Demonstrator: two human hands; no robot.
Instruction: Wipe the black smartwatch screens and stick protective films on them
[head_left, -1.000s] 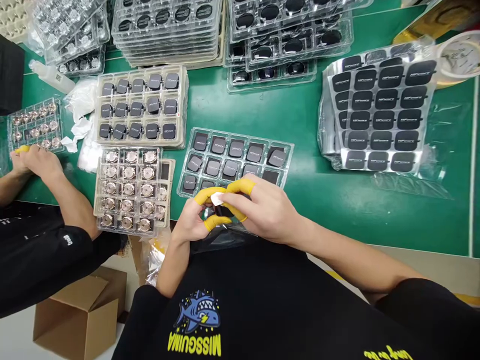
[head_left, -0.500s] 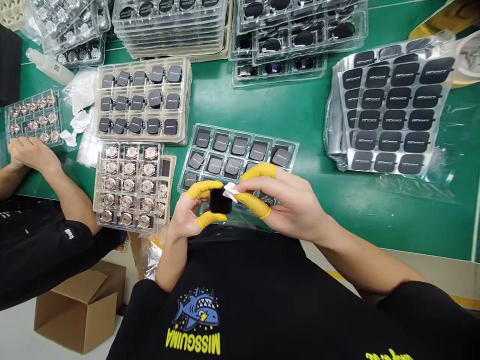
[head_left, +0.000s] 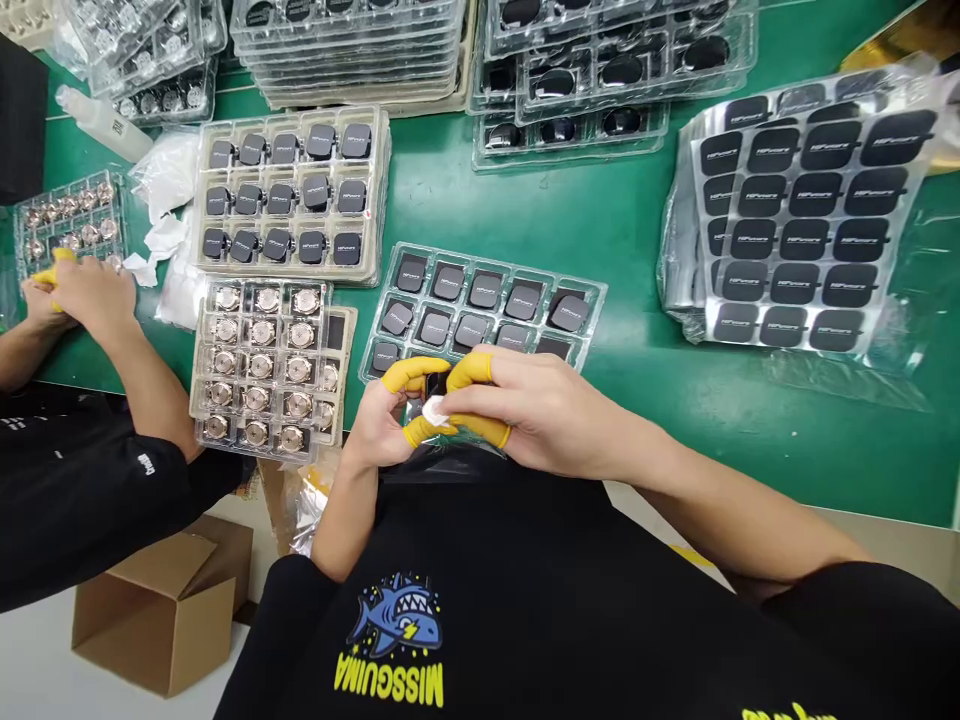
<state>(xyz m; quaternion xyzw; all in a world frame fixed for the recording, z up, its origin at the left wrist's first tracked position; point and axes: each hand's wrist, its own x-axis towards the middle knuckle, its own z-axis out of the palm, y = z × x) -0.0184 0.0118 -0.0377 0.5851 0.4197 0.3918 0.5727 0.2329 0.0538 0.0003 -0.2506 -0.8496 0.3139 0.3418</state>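
Note:
My left hand [head_left: 381, 422], with yellow finger cots on it, grips a small black square watch [head_left: 434, 383] between thumb and finger. Over its glass, my right hand [head_left: 544, 405] pinches a folded white wipe [head_left: 433, 411], pressed on or just above the lower part of the face. Most of the watch is hidden behind the wipe and fingers. Just beyond both hands lies a clear plastic tray [head_left: 596, 318] whose pockets hold several square dark watches with printed covers. My right hand and forearm overlap its near edge.
Left of me are trays of square watches [head_left: 279, 199] and round rose-gold watches [head_left: 259, 367]. Clear tray stacks [head_left: 349, 60] stand at the back. Sheets of black stickers [head_left: 806, 240] lie right. A co-worker's hands [head_left: 94, 300] work at far left, above a cardboard box [head_left: 154, 625].
My right hand has moved left and slightly down, bringing the wipe from the watch's upper right corner over its face. The co-worker's hands have shifted slightly.

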